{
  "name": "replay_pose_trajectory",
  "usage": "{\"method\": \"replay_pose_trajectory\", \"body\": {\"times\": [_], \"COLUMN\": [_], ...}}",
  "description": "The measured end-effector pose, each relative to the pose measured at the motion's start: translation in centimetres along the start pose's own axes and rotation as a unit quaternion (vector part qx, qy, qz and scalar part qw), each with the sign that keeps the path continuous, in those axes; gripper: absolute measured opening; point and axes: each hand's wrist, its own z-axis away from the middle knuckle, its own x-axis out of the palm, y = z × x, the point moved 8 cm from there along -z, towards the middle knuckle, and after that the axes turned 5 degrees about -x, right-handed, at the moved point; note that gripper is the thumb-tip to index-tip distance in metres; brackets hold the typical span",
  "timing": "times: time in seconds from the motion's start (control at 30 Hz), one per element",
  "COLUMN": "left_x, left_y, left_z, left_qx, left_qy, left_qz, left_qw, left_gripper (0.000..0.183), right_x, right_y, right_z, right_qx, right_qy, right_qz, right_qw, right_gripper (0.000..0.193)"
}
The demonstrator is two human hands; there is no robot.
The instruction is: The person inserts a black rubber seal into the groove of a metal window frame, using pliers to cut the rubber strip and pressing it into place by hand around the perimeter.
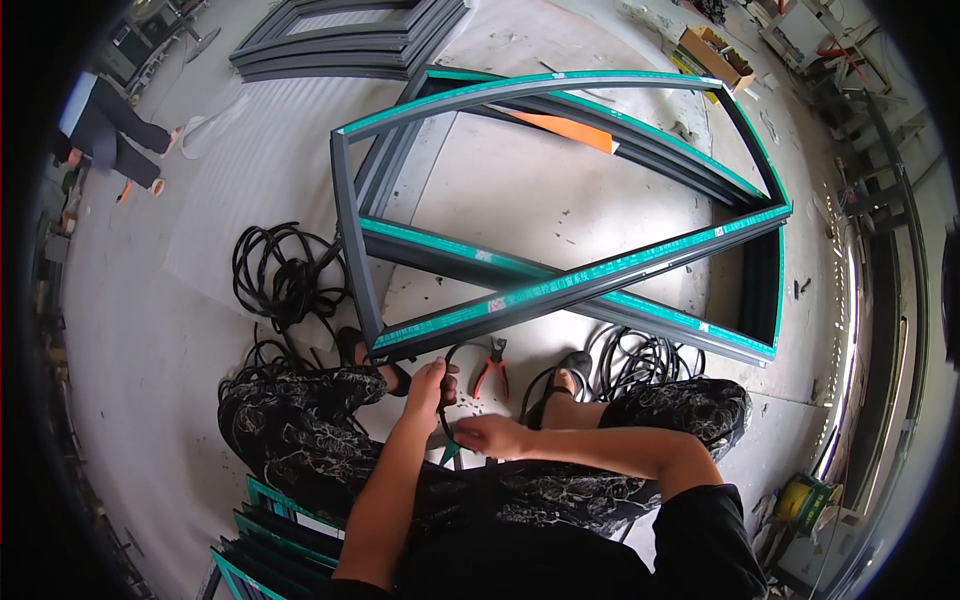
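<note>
My left hand (428,386) is closed around a thin black rubber strip (445,422), which loops up past the fingers and hangs down between my hands. Close to my lap, my right hand (491,437) pinches the same strip lower down. Just beyond my hands, a pair of cutting pliers (491,372) with red and black handles lies on the floor. A small green item (450,453) shows under the strip, partly hidden. In front of my feet, dark grey window frames (590,275) with green film lie crossed, one tilted over another.
Coils of black strip lie at the left (285,272) and near my right foot (645,365). More grey frames (350,45) are stacked at the far left, and green-edged frames (285,545) stand behind my left side. Another person's legs (120,130) show far left. A cardboard box (715,58) sits far right.
</note>
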Motion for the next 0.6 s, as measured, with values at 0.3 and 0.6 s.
{"method": "replay_pose_trajectory", "body": {"times": [0.3,0.6], "left_x": [-5.4,-15.0], "left_y": [22.6,38.5], "left_z": [19.0,31.5], "left_qx": [0.356,0.578], "left_qy": [0.024,0.138], "left_qz": [0.075,-0.008], "left_qw": [0.931,0.804], "left_gripper": [0.025,0.023], "right_x": [0.2,1.2], "right_y": [16.0,35.7], "right_z": [-0.5,-3.4], "right_qx": [0.309,0.475], "right_qy": [0.02,0.147], "right_qz": [-0.119,0.168], "right_qw": [0.944,0.851], "right_gripper": [0.048,0.073]}}
